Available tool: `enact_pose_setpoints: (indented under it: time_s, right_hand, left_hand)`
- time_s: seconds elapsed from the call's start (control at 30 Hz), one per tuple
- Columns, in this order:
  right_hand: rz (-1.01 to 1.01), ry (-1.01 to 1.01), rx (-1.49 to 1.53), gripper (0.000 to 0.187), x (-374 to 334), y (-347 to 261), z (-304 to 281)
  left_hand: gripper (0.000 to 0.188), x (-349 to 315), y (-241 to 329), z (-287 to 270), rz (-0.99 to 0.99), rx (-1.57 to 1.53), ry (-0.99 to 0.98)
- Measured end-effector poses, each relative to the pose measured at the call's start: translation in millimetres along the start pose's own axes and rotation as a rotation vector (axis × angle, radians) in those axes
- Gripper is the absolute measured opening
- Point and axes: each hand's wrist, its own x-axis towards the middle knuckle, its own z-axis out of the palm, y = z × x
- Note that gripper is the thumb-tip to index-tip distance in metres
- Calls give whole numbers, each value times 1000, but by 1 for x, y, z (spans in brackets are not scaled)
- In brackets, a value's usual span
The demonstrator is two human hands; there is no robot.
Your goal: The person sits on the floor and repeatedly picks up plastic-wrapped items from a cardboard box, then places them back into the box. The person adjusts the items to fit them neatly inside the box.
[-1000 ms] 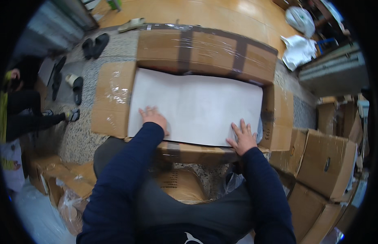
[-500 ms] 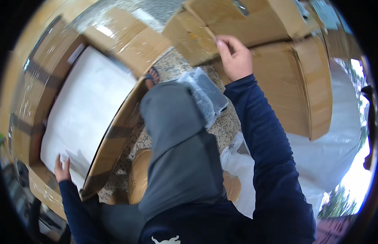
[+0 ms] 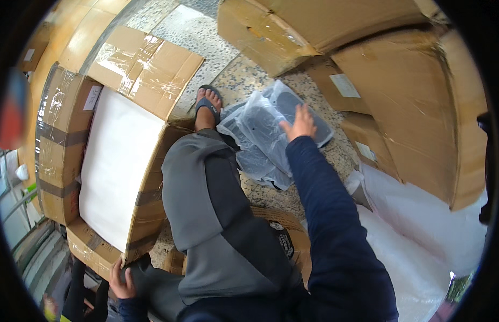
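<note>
Right hand (image 3: pixel 302 124), fingers spread, apparently reached for the plastic-wrapped grey bundle (image 3: pixel 260 129) beside the brown cardboard carton (image 3: pixel 52 161); left hand (image 3: pixel 122 283) parted at carton's corner; grasping needed closing.

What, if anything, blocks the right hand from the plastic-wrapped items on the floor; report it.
Nothing visible does: the right hand is open right over the plastic-wrapped items. Whether it touches them, I cannot tell.
</note>
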Motion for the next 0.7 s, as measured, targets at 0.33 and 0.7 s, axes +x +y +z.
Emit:
enact_pose_setpoints:
  time_s: [0.33, 0.7]
  right_hand:
    - [-19, -513, -159, 120, 89, 4, -21]
    - [-11, -298, 173, 107, 46, 70, -20]
  left_hand:
    - [42, -107, -48, 5, -541, 278, 228]
    - [43, -99, -55, 13, -539, 221, 301]
